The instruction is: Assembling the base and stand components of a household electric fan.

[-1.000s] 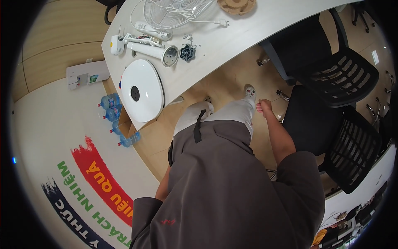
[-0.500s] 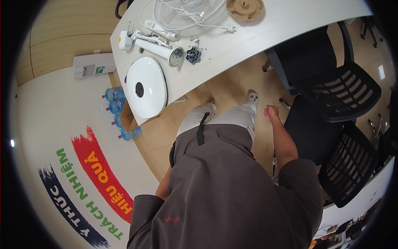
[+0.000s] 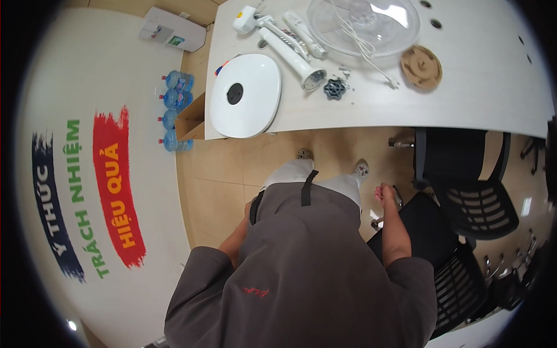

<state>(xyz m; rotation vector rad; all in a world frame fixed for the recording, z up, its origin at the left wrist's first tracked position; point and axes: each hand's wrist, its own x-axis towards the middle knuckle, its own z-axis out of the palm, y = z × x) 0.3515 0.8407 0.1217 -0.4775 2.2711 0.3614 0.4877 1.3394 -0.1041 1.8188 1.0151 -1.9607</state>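
Note:
My right hand (image 3: pixel 383 193) hangs low beside a black office chair (image 3: pixel 419 223), fingers loosely curled in with nothing visible in them. The left forearm (image 3: pixel 235 242) runs down along my side, and its hand is hidden at my waist. On the white table (image 3: pixel 360 110) ahead lie parts of a fan: a rounded white base (image 3: pixel 255 87) with a dark round centre, a white tube (image 3: pixel 290 58), a white motor housing (image 3: pixel 245 20), a long white panel (image 3: pixel 304 35) and a dark star-shaped piece (image 3: pixel 335 89). Neither hand touches them.
A clear fan grille (image 3: pixel 371 49) with a white cord and plug (image 3: pixel 394 85) lies farther back, beside a brown moulded tray (image 3: pixel 421 68). Blue water bottles (image 3: pixel 177 100) line the left wall near a cardboard box (image 3: pixel 191 122). More black chairs (image 3: pixel 476 209) stand to the right.
The view has turned, so the table now lies straighter across and farther right in the picture. My right arm still hangs at my side, its hand remaining curled. The fan parts keep their arrangement.

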